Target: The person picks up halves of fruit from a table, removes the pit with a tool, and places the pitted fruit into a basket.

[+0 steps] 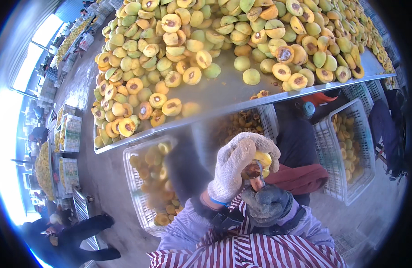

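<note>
My left hand, in a white knit glove, is closed around a yellow peach half in front of my chest. Just below it, my right hand, in a dark grey glove, grips a small tool with a thin curved metal blade. The blade is against the brown pit side of the fruit. A reddish-brown piece sticks up from the right glove; whether it is a bare thumb or the handle I cannot tell. Beyond my hands, a heap of peach halves covers much of a metal table.
Under the table edge stands a white crate of brown pits and scraps. White crates of peach halves stand to the left and right. A dark red cloth lies across my right leg. Other people and crates are far left.
</note>
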{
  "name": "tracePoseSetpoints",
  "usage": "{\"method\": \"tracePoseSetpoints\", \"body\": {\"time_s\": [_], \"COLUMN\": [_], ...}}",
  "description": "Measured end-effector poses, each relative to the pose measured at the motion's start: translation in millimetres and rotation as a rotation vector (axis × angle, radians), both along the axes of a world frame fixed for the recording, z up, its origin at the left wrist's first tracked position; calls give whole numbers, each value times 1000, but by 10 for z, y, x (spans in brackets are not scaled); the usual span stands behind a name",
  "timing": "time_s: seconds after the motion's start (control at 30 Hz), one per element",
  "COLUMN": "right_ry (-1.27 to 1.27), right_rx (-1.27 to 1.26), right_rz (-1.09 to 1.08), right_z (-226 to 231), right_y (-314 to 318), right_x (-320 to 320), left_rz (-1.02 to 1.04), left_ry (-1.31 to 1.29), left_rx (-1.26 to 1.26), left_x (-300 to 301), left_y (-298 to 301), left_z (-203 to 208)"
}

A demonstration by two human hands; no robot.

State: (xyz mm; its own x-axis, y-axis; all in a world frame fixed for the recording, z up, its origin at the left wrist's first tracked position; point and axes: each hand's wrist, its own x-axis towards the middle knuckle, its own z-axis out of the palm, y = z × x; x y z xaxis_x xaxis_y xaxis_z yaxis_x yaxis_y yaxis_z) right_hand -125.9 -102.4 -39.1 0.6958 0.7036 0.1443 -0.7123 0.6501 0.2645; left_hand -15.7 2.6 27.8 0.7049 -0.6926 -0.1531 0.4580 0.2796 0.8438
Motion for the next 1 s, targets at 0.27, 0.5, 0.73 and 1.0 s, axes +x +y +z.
{"method": "tracePoseSetpoints", "body": {"time_s": [0.27, 0.5, 0.73, 1.0], "right_ry": [-35, -87, -97, -97], "right_rx": [-246, -449, -734, -1197], "right_rz": [-73, -94, 47, 13], "right_z": [141, 98, 150, 398], "right_y": [-21, -250, -88, -88], "right_x": [145, 212, 440, 523], "left_rz": [248, 652, 491, -227], "left_ry": [-223, -665, -925, -924], "left_rx": [70, 758, 1182, 1654], "left_x": [100, 468, 938, 1843], "left_y": [-19, 1110, 989, 233], "left_z": [-277, -405, -539, -802]}}
